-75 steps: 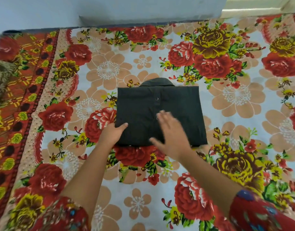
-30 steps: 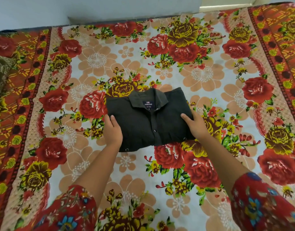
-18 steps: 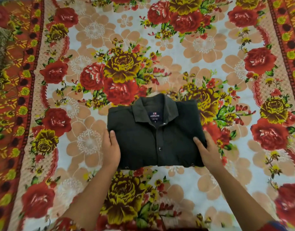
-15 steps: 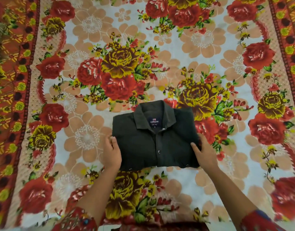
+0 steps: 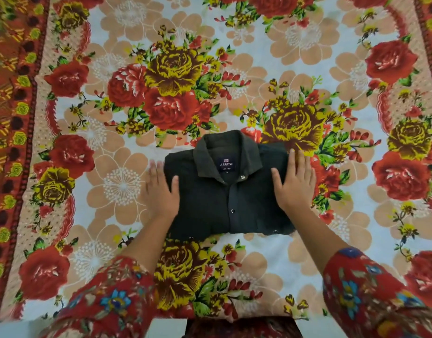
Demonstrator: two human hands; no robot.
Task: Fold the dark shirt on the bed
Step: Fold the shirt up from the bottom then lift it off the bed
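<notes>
The dark button-front cotton shirt (image 5: pixel 231 191) is folded into a neat rectangle, collar up — flat, open left hand (image 5: pixel 162 191) and right hand (image 5: pixel 294 184) pressed on its sides; only smoothing seems left.

Shirt (image 5: pixel 224 191) side edges under hands, sleeves (image 5: pixel 371 296) cut off btm, blurred

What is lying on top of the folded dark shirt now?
Both hands rest flat on the dark shirt: the left hand on its left edge, the right hand on its right edge. The fabric beneath the palms is covered.
</notes>
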